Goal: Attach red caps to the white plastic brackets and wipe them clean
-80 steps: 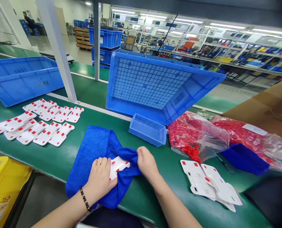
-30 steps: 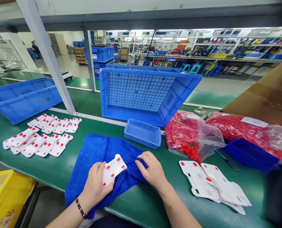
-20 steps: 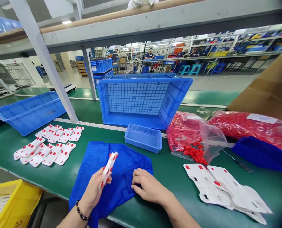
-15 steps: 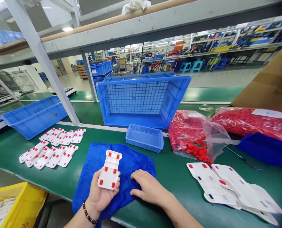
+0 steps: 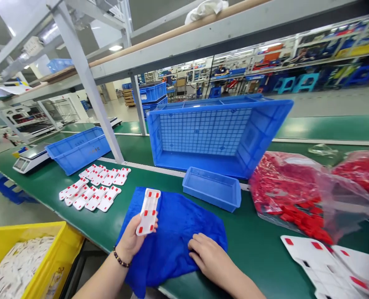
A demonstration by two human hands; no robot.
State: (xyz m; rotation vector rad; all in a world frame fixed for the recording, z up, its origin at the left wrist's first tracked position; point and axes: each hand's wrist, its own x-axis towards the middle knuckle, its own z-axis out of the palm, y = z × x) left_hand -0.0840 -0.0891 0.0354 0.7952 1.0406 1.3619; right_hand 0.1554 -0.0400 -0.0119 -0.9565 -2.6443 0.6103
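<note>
My left hand (image 5: 135, 233) is wrapped round a white plastic plate (image 5: 148, 211) with red pads at its corners and middle, held upright above the blue cloth (image 5: 174, 243). On the cloth's right part rests my right hand (image 5: 207, 254), loosely bent, thumb apart from the fingers, nothing visible in it. Left of the cloth, several similar white plates with red pads (image 5: 108, 198) lie in two overlapping rows. At the right front are larger white panels (image 5: 319, 265), some of their slots filled with red pads and others bare.
A small blue tray (image 5: 211, 189) stands behind the cloth, before a big blue crate (image 5: 203, 160) tipped on its side. An open bag of red pieces (image 5: 296, 199) lies to the right. At left are a blue bin (image 5: 78, 151), a scale (image 5: 30, 160) and a yellow bin (image 5: 52, 257).
My view has turned left, bringing the scale and more of the yellow bin into sight. The held plate has tilted and shifted toward the rows on the left. My right hand stays on the cloth.
</note>
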